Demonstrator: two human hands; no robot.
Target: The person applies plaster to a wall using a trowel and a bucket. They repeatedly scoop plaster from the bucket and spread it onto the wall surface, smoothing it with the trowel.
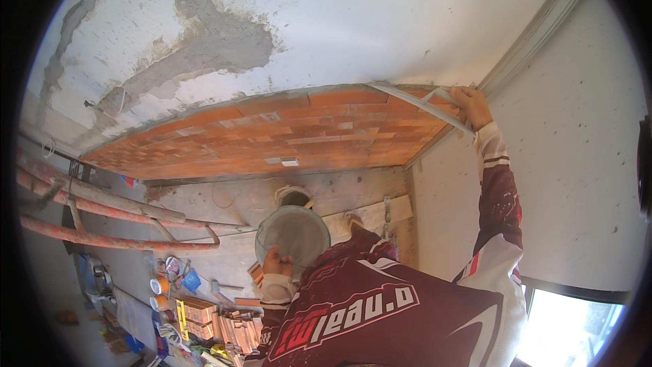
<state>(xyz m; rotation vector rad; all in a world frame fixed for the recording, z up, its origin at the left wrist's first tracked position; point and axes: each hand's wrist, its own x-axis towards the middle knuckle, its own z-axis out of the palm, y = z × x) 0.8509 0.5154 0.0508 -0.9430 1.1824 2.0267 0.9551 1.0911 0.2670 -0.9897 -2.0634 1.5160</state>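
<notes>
Open air along mid brick wall (265, 129), red frame (115, 234) barring left, pale bar (415, 102) slanting across upper right, side wall (543, 136) close beyond right grip (472, 107), grey bucket (299, 223) blocking at left grip (277, 263)

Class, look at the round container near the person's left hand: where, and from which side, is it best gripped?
Probably by the near-left rim of the round container, coming from the wearer's side, where the left hand is. The rim offers fingers an edge to curl over, and its open mouth faces the camera.
</notes>
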